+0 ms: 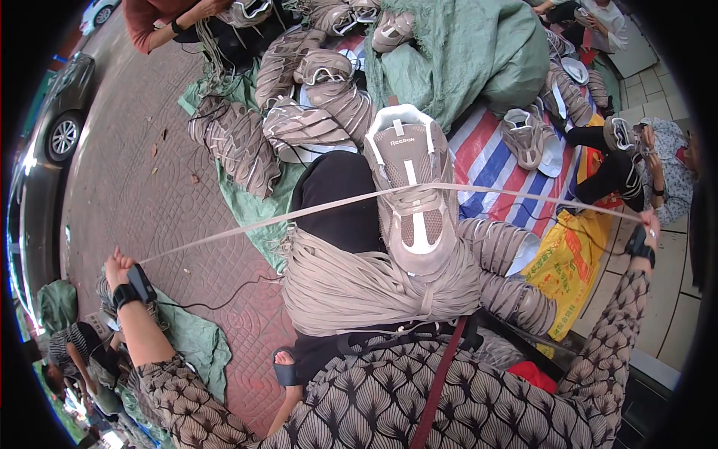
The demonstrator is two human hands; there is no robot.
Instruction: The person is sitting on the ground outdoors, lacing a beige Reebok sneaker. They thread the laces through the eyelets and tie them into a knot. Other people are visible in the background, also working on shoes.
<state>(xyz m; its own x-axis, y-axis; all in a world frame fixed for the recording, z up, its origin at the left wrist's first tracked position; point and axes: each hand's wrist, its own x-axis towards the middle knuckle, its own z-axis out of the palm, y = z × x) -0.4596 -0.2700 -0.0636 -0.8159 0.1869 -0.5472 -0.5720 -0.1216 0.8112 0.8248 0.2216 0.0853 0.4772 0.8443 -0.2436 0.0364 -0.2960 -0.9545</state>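
Note:
A beige shoelace [299,213] is drawn out wide to both sides, passing across the upper part of a beige-and-white sneaker [426,258]. My left hand [118,269] is closed on one end, out at the far left. Stretched out to the right, my right hand [649,223] grips the other end. The sneaker rests upright on my lap, toe toward me and tongue away. Under and around its toe lies a thick bundle of loose beige shoelaces [359,292], spread over my dark-clothed legs. Both wrists carry dark straps.
Stacked sneaker uppers [310,123] lie ahead on green sacking, beside a large green sack [479,60]. A striped sheet [482,161] and a yellow bag [572,262] are to the right. Other people sit nearby with shoes. A parked car [56,150] stands at left.

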